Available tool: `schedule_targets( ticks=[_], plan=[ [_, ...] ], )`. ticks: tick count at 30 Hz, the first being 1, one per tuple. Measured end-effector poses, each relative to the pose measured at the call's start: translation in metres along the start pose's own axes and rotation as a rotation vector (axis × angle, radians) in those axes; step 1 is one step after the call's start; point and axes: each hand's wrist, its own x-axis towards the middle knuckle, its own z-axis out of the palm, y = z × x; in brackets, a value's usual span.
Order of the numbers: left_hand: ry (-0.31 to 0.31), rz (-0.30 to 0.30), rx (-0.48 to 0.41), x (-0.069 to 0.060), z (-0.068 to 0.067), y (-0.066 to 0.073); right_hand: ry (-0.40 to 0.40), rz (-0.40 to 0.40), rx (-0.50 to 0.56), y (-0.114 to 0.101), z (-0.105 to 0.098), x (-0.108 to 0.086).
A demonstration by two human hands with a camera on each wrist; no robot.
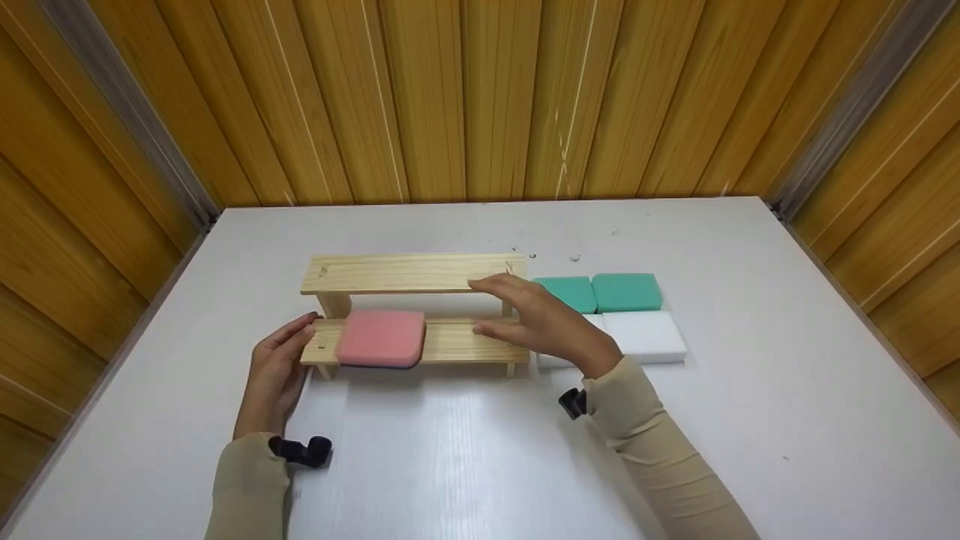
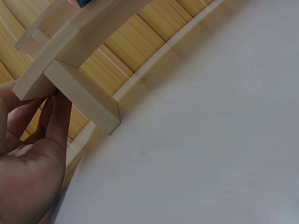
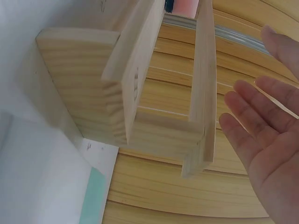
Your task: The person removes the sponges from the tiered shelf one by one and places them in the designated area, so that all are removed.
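A two-step wooden shelf [image 1: 465,343] stands on the white table, its rear board higher than the front one. On the front board, left of middle, lies a pink sponge [image 1: 381,337] with a dark underside. My left hand [image 1: 279,367] grips the left end of the front board; in the left wrist view its fingers [image 2: 58,116] reach under the board beside the leg. Over the shelf's right end hovers my right hand [image 1: 544,319], fingers spread and palm holding nothing. The right wrist view shows this hand [image 3: 271,144] apart from the boards.
Right of the shelf, two green sponges [image 1: 627,292] lie behind two white sponges [image 1: 643,336]; my right hand partly covers the left ones. The white table [image 1: 450,465] extends toward me. Wood-plank walls [image 1: 495,97] enclose the back and sides.
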Motion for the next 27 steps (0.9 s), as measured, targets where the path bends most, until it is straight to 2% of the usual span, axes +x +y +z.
schedule_targets(
  ticks=[15, 22, 27],
  plan=[
    [0.004, -0.008, -0.008, -0.002, 0.001, 0.002, -0.075, 0.033, -0.016, -0.011, 0.023, 0.018],
    [0.002, -0.022, 0.041, -0.002, 0.002, 0.001, -0.083, 0.067, -0.024, -0.017, 0.033, 0.024],
    [0.002, -0.026, 0.015, -0.002, 0.002, 0.002, -0.093, 0.087, -0.005, -0.020, 0.040, 0.029]
  ],
)
